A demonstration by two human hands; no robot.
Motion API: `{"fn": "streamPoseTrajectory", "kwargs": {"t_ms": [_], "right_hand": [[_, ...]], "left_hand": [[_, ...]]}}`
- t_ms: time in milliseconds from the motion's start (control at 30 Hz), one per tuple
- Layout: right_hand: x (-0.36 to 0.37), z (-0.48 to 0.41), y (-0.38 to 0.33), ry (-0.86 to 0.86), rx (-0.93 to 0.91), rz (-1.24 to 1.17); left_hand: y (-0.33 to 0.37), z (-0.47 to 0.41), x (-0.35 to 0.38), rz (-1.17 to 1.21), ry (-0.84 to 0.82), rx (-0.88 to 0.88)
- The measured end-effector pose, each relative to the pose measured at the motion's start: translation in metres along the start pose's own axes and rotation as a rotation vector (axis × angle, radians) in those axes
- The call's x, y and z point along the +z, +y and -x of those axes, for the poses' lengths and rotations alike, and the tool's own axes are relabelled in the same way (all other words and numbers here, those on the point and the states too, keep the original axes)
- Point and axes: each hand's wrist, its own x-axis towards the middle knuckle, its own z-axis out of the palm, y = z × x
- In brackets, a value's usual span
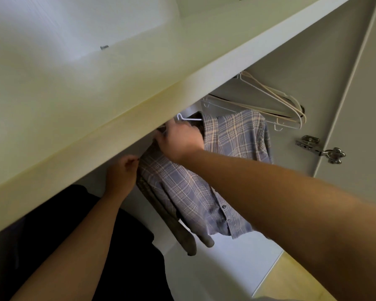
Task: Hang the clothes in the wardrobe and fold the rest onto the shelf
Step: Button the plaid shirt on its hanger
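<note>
Evidently the hanging step is in hand: a plaid shirt [182, 187] sits on a white wire hanger [188, 118] just under the front edge of the wardrobe shelf [96, 105], left of a cluster of empty hangers [276, 101] near the door-hinge [319, 148] side. The left hand [119, 172] pinches the shirt's shoulder edge between thumb and fingertips. The right hand [180, 142] lies over the collar. Its fingers are blurred and partly hidden by the shelf edge, so I cannot tell whether they clasp the hanger's neck.

The shirt's long axis runs from the collar under the shelf edge down to the hem toward the wardrobe floor, slanting right in this view. The buttoned placket faces outward. An olive garment [182, 235] hangs touching behind it.

Next, I judge, the hook must be seated on the rail, unseen here, and the shoulders squared on the hanger before letting go.
</note>
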Motion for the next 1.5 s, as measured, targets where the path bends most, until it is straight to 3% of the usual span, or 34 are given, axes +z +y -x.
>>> {"fn": "streamPoseTrajectory", "kwargs": {"t_ms": [100,167,233,333,467,667,867,1200,1400,1500], "right_hand": [[-0.012,0.010,0.035,0.328,-0.130,0.058],[-0.021,0.007,0.065,0.384,-0.071,0.088],[-0.033,0.004,0.089,0.289,0.002,0.150],[-0.045,-0.005,0.104,0.003,0.002,0.228],[-0.050,-0.019,0.100,-0.281,0.068,0.018],[-0.057,-0.012,0.112,-0.261,0.061,0.023],[-0.061,-0.006,0.113,-0.204,0.072,-0.120],[-0.068,0.007,0.105,-0.253,-0.004,-0.078],[-0.076,0.013,0.110,-0.310,0.056,-0.188],[-0.081,0.017,0.117,-0.320,0.134,-0.072]], "left_hand": [[0.013,-0.002,0.007,0.078,0.004,0.043],[0.026,-0.003,0.010,0.094,-0.005,0.092],[0.044,-0.003,0.013,0.097,-0.010,0.110],[0.066,-0.007,0.018,0.132,-0.020,0.120],[0.082,-0.016,0.023,0.164,-0.019,0.078],[0.086,-0.015,0.028,0.144,0.065,0.050],[0.089,-0.015,0.018,0.180,0.131,0.049],[0.091,-0.004,0.016,0.111,0.106,0.105],[0.088,-0.002,0.017,0.156,0.117,0.075],[0.080,-0.001,0.015,0.183,0.088,0.053]]}}
